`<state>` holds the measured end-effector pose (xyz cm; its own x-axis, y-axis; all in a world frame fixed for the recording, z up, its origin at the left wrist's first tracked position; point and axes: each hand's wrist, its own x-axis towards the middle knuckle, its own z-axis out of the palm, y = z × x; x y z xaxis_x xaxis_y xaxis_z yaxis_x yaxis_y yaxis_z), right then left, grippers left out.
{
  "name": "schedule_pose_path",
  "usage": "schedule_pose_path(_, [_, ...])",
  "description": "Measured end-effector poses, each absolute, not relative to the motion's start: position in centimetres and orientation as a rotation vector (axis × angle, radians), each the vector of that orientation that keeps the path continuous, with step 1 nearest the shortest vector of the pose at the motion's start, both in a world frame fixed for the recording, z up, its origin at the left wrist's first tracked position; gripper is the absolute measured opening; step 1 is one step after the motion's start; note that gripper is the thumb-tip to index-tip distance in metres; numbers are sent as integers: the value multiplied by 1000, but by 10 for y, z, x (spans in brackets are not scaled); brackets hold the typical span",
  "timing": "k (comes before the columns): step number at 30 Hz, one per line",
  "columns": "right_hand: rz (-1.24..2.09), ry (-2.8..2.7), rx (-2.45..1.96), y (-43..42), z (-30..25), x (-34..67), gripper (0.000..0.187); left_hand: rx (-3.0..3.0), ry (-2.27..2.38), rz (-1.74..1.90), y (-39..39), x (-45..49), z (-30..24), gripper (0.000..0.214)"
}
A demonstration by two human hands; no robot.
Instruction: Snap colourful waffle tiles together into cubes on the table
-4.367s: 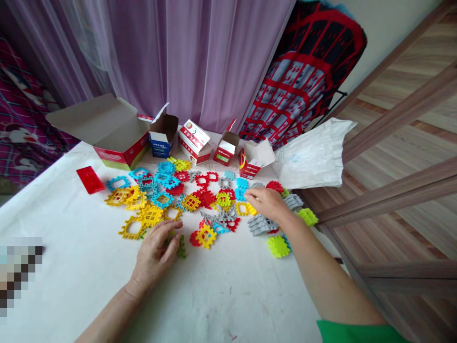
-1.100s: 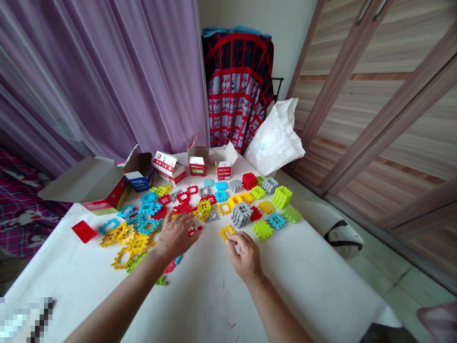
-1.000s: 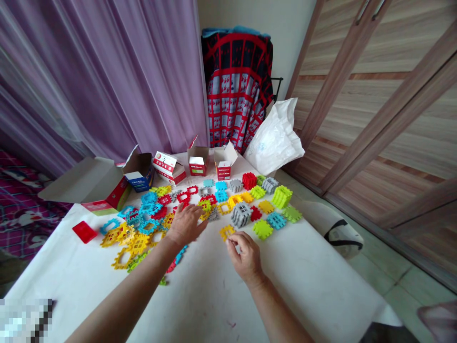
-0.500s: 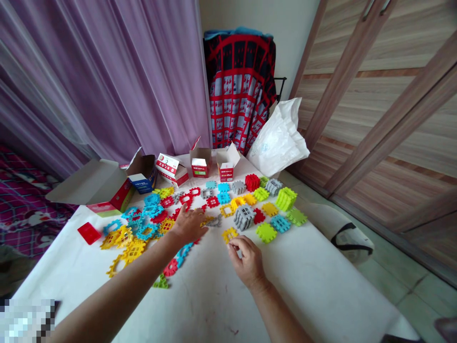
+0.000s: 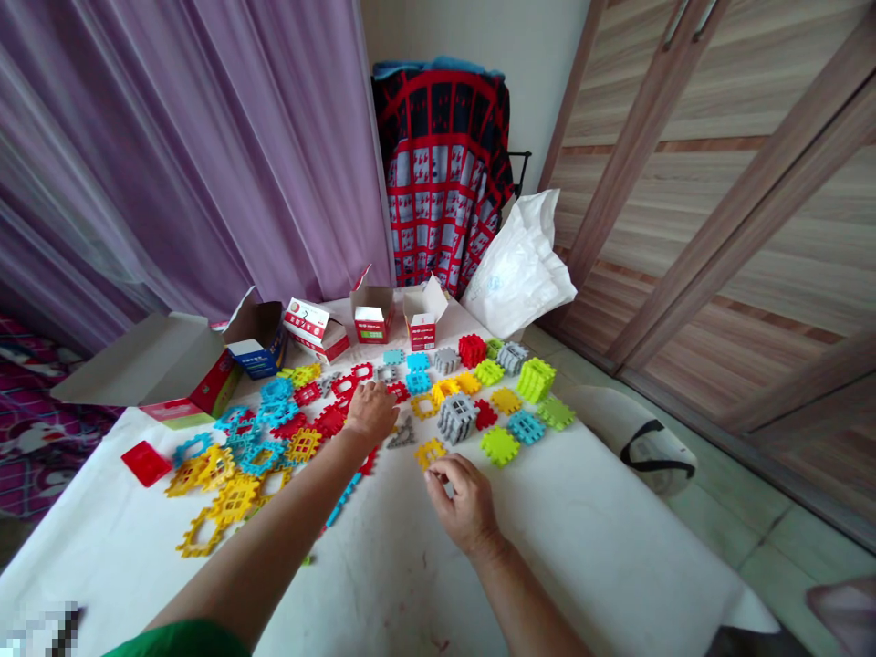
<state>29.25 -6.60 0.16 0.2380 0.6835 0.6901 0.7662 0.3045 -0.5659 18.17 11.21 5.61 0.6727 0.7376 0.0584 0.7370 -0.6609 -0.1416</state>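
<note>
My left hand [image 5: 371,412] reaches forward over the red toothed building pieces [image 5: 329,420]. Its fingers point down and away from me, so their tips and anything under them are hidden. Just right of it lies a grey triangular piece [image 5: 402,434]. My right hand [image 5: 465,502] is held low over the table with its fingers curled and thumb drawn in. Nothing shows between them. Its fingertips are beside a flat yellow piece [image 5: 431,452], and I cannot tell whether they touch. Beyond that hand stands a grey cube [image 5: 458,416] built from toothed pieces.
Blue pieces [image 5: 264,456] and yellow pieces [image 5: 236,497] spread across the left. A green block [image 5: 536,379] stands at the right. Several opened boxes, including a red-and-white box [image 5: 422,330], line the back. A white bag [image 5: 520,269] leans at the far corner.
My left hand has moved a little away from me, uncovering more of the grey triangular piece. My right hand stays by the yellow piece. The whole view has shifted slightly.
</note>
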Motion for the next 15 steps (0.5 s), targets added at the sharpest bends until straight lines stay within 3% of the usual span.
schedule_pose_path(15, [-103, -1478, -1396, -65, 1, 293, 14, -2831, -1229, -165, 116, 166, 67, 20])
